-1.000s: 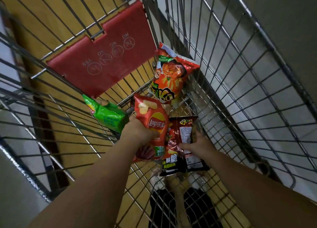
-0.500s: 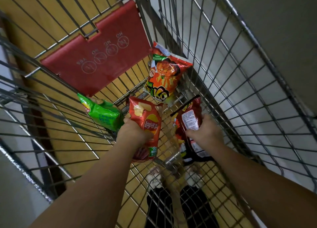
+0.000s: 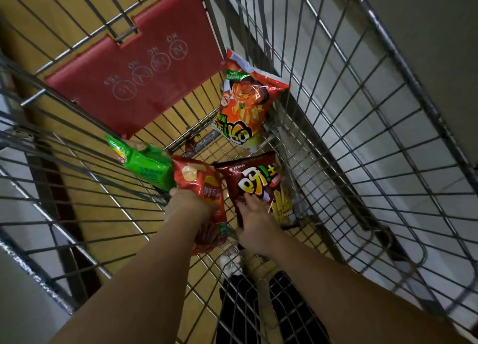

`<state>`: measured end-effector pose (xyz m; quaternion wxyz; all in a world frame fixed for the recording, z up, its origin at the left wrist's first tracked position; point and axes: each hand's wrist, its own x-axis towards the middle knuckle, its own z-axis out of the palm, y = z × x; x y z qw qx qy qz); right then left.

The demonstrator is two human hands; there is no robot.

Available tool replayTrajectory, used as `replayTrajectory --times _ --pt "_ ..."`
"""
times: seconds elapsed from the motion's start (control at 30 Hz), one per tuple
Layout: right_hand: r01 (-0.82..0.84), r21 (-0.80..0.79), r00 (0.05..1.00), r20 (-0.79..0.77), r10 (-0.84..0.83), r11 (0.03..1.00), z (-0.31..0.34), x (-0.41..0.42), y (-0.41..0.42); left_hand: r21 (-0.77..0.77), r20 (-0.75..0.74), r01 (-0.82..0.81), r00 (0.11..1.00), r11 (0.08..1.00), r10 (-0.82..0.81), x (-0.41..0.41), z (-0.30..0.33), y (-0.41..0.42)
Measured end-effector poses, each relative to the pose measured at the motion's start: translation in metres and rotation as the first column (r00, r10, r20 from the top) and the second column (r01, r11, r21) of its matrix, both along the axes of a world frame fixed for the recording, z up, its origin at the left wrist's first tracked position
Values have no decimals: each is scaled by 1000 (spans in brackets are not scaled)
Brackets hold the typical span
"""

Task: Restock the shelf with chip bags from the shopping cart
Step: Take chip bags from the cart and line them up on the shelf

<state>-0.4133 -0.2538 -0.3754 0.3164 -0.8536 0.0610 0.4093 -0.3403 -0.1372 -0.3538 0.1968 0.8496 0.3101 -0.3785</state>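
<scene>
Both my arms reach down into the wire shopping cart (image 3: 336,142). My left hand (image 3: 188,204) grips a red Lay's chip bag (image 3: 204,188) by its side. My right hand (image 3: 254,222) holds a dark brown fries-snack bag (image 3: 258,181), its printed front facing up. A green chip bag (image 3: 144,162) lies just left of the red one, against the cart's left wall. An orange snack bag (image 3: 243,106) leans in the far right corner. No shelf is in view.
The red plastic child-seat flap (image 3: 134,85) stands at the cart's far end. Wire walls close in on both sides. Below the cart floor I see wooden flooring (image 3: 85,214), dark trousers and a white shoe (image 3: 227,263).
My right hand has turned the dark brown bag over, from its back label to its printed front. My left hand keeps its hold on the red Lay's bag, nearly unmoved.
</scene>
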Motion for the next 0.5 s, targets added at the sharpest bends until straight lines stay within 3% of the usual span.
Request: replayTrajectory --times 0.07,0.13,0.2,0.3,0.4,0.5 --pt "8 86 999 -43 -4 996 -5 1 -2 5 2 -18 1000 1000 18 -1 -4 1" --pt "204 200 979 -45 -199 958 -6 5 -6 -8 5 -24 1000 1000 25 -2 -6 1" --pt "475 163 866 84 -492 865 -6 11 -18 -13 18 -29 999 999 29 -2 -7 0" --pt "696 56 671 303 -676 716 -12 18 -50 -40 32 -46 998 998 47 1 -7 -1" --pt "769 49 633 77 -770 637 -24 19 -72 -53 39 -48 998 997 50 4 -9 -2" --pt "859 60 508 -205 -836 508 -32 19 -75 -54 44 -38 998 998 41 6 -12 -5"
